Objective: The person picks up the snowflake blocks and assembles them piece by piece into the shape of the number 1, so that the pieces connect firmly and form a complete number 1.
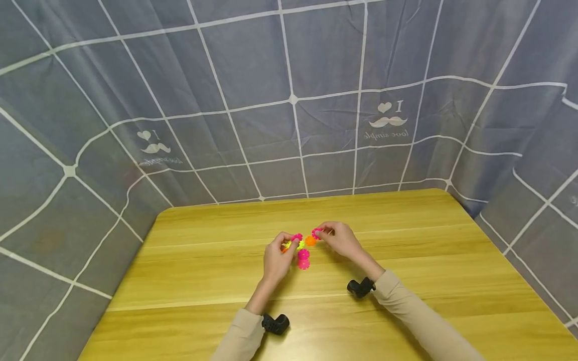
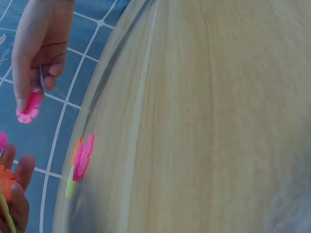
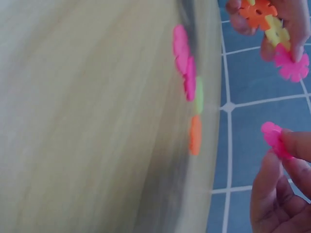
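My left hand (image 1: 276, 258) grips a joined group of flat, notched, flower-shaped plastic pieces: an orange one (image 3: 262, 14), a yellow one (image 3: 277, 34) and a pink one (image 3: 293, 67). A single pink flower-shaped piece (image 3: 273, 137) is pinched between the thumb and fingers of my right hand (image 1: 341, 241), just right of the left hand's group in the head view. Below the hands, on the table, lie two pink pieces (image 1: 304, 263), a yellow-green piece (image 3: 199, 95) and an orange piece (image 3: 195, 136), edge to edge or overlapping.
The wood-grain table (image 1: 203, 271) reaches back to a grey curtain (image 1: 253, 65) with white grid lines, which also hangs at both sides. A black wrist camera (image 1: 276, 325) is on the left wrist and another black camera (image 1: 360, 288) on the right.
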Available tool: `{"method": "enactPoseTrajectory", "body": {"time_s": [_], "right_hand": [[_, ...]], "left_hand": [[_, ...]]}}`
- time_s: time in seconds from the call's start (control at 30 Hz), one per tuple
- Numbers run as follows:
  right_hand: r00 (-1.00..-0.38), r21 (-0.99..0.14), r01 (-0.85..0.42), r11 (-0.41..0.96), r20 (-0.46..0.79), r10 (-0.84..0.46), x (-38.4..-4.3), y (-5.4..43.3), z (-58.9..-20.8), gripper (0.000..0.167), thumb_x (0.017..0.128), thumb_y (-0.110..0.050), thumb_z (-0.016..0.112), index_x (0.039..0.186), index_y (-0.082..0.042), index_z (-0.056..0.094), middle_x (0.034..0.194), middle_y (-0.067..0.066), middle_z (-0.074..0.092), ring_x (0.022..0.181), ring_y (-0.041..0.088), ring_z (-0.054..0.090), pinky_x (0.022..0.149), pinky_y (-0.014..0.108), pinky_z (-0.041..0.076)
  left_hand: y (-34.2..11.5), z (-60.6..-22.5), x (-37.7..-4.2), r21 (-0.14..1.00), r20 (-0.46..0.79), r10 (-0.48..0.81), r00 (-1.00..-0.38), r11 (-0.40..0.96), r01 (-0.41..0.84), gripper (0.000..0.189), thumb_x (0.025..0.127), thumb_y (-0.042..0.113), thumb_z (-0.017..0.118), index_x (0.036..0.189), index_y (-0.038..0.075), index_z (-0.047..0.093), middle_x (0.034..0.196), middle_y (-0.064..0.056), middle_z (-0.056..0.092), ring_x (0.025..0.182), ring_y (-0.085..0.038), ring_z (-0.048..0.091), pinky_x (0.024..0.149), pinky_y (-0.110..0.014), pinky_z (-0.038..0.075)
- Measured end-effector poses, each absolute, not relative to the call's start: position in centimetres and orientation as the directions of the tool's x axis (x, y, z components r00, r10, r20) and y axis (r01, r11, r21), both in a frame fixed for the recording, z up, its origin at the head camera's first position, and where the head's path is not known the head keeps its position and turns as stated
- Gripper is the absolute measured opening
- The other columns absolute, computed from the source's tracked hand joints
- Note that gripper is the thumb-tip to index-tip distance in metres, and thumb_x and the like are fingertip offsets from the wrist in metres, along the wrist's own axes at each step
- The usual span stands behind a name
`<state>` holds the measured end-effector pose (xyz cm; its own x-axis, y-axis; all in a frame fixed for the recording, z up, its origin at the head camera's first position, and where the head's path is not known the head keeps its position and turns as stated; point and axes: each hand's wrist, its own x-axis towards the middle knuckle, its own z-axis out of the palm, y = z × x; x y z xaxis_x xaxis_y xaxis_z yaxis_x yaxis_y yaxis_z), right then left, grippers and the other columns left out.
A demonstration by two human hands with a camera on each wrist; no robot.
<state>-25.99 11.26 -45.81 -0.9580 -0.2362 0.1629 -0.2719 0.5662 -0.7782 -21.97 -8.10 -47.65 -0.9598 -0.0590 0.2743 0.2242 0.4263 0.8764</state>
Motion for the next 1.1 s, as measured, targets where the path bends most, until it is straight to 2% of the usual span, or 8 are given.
{"method": "enactPoseTrajectory", "body": {"time_s": [0.2, 0.33, 0.57, 0.67, 0.83, 0.93, 1.1], "right_hand": [[-0.962, -0.794, -0.267, 0.546, 0.183, -0.204, -25.7, 10.5, -44.9, 0.019, 0.089, -0.017, 0.067, 0.102, -0.004, 0.071, 0.077, 0.013, 0.068, 0.051, 0.009, 0.048, 0.045, 0.02, 0.038], [-0.961, -0.817, -0.273, 0.508, 0.201, -0.192, -25.6, 10.0, -44.4, 0.022, 0.087, -0.014, 0.069, 0.107, -0.004, 0.07, 0.074, 0.013, 0.066, 0.053, 0.01, 0.052, 0.047, 0.019, 0.039], [-0.956, -0.862, -0.282, 0.422, 0.214, -0.201, -25.4, 9.3, -43.7, 0.026, 0.09, -0.016, 0.068, 0.11, -0.001, 0.069, 0.074, 0.014, 0.065, 0.06, 0.035, 0.061, 0.047, 0.02, 0.041], [-0.954, -0.871, -0.287, 0.4, 0.22, -0.204, -25.3, 9.1, -43.5, 0.026, 0.091, -0.017, 0.067, 0.111, 0.0, 0.069, 0.075, 0.016, 0.065, 0.061, 0.038, 0.061, 0.046, 0.02, 0.042], [-0.95, -0.865, -0.302, 0.4, 0.236, -0.207, -25.1, 8.9, -43.3, 0.023, 0.09, -0.014, 0.066, 0.108, 0.0, 0.07, 0.073, 0.017, 0.065, 0.051, 0.02, 0.055, 0.044, 0.019, 0.037], [-0.949, -0.863, -0.304, 0.403, 0.236, -0.209, -25.0, 8.8, -43.3, 0.022, 0.089, -0.012, 0.066, 0.107, 0.001, 0.07, 0.072, 0.018, 0.064, 0.049, 0.01, 0.05, 0.044, 0.019, 0.035], [-0.952, -0.866, -0.296, 0.403, 0.231, -0.204, -25.0, 8.7, -43.4, 0.02, 0.089, -0.012, 0.067, 0.105, -0.002, 0.071, 0.073, 0.021, 0.064, 0.049, 0.015, 0.054, 0.043, 0.019, 0.036]], "left_hand": [[-8.2, -47.8, -22.1, 0.867, 0.268, -0.042, -0.963, 0.445, 0.222, 0.009, 0.089, 0.022, 0.068, 0.091, 0.014, 0.069, 0.07, -0.005, 0.067, 0.055, -0.008, 0.045, 0.047, -0.017, 0.032], [-8.2, -47.9, -22.2, 0.874, 0.257, -0.041, -0.966, 0.437, 0.214, 0.009, 0.089, 0.023, 0.068, 0.091, 0.014, 0.069, 0.066, -0.007, 0.066, 0.05, -0.006, 0.043, 0.045, -0.017, 0.03], [-8.0, -47.8, -22.1, 0.893, 0.25, -0.037, -0.968, 0.397, 0.215, 0.012, 0.091, 0.023, 0.067, 0.091, 0.011, 0.068, 0.07, -0.013, 0.068, 0.049, -0.007, 0.047, 0.044, -0.017, 0.031], [-7.9, -47.7, -22.0, 0.895, 0.254, -0.029, -0.967, 0.387, 0.223, 0.015, 0.091, 0.024, 0.066, 0.092, 0.01, 0.068, 0.073, -0.013, 0.069, 0.048, -0.008, 0.05, 0.042, -0.016, 0.03], [-7.9, -47.8, -22.0, 0.896, 0.26, -0.014, -0.965, 0.376, 0.236, 0.019, 0.092, 0.027, 0.065, 0.093, 0.008, 0.068, 0.071, -0.017, 0.068, 0.046, -0.006, 0.049, 0.04, -0.016, 0.028], [-7.9, -47.8, -21.9, 0.899, 0.261, -0.011, -0.965, 0.367, 0.239, 0.02, 0.093, 0.028, 0.064, 0.093, 0.008, 0.068, 0.068, -0.019, 0.068, 0.046, -0.015, 0.054, 0.04, -0.016, 0.028], [-8.0, -47.8, -21.8, 0.901, 0.255, -0.009, -0.967, 0.366, 0.234, 0.019, 0.092, 0.028, 0.065, 0.093, 0.009, 0.068, 0.069, -0.018, 0.069, 0.055, -0.035, 0.062, 0.041, -0.015, 0.028]]}}
